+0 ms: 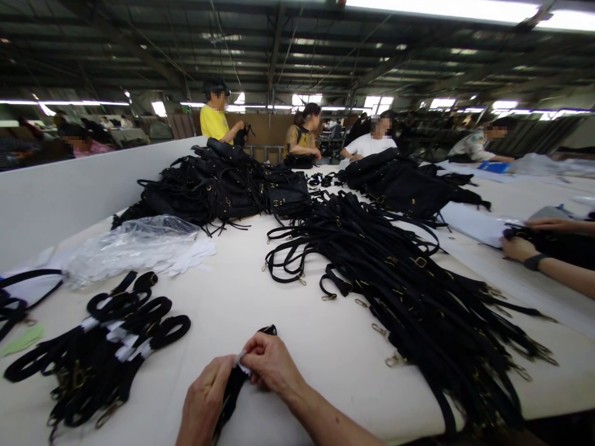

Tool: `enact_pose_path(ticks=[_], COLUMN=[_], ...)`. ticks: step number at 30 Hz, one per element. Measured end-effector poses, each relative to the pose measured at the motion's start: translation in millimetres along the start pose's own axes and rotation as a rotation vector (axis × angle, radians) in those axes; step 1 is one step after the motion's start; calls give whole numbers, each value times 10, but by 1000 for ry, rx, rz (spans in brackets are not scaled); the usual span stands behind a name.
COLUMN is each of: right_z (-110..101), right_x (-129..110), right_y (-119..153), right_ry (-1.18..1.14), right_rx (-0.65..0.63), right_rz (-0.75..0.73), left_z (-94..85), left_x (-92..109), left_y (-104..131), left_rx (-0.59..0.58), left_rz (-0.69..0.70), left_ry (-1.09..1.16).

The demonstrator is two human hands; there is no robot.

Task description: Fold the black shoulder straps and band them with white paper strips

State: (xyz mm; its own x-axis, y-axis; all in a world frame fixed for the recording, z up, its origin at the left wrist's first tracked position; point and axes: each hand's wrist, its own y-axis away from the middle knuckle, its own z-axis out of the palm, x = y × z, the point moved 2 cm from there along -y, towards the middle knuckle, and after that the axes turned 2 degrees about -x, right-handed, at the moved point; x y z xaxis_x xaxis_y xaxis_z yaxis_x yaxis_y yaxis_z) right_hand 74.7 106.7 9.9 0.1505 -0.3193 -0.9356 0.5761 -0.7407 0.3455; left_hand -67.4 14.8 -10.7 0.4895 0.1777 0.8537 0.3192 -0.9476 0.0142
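Both hands hold a folded black strap (237, 378) at the bench (288, 322) edge: left hand (204, 406) gripping its lower part, right hand (269, 365) fingers pinching a white wrap (242, 365). Left of the strap lie wrapped bundles (97, 347); right, a loose pile (418, 291). The strap looks limp and light, best held at the fold.

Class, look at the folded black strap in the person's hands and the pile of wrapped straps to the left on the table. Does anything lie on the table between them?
Nothing visible does. Both hands, left hand and right hand, grip the folded strap; only bare table separates it from the wrapped straps.
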Motion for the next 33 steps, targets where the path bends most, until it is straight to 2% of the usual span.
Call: enact_pose_path(ticks=[3, 6, 15, 20, 24, 27, 30, 33], right_z=[-2, -11, -54, -44, -15, 17, 38, 51], right_x=[-11, -13, -44, -198, -341, -381, -375, -355], right_y=[3, 22, 73, 132, 220, 248, 248, 242], right_ry=[5, 20, 184, 439, 732, 914, 1001, 1040], right_rx=[-17, -28, -132, -135, -82, -52, -54, -65], right_rz=[-25, -64, -135, -239, -361, -373, -360, -394], left_z=[24, 46, 63, 57, 53, 71, 99, 126], left_x=[29, 65, 54, 70, 97, 100, 101, 73], left_y=[-9, 4, 17, 48, 61, 83, 130, 183], left_rx=[-9, -18, -21, -29, -17, 8, 74, 119], left_rz=[-99, -141, -114, -110, -88, -121, -82, -3], left_ry=[63, 75, -5, -25, -76, -59, -1, -38])
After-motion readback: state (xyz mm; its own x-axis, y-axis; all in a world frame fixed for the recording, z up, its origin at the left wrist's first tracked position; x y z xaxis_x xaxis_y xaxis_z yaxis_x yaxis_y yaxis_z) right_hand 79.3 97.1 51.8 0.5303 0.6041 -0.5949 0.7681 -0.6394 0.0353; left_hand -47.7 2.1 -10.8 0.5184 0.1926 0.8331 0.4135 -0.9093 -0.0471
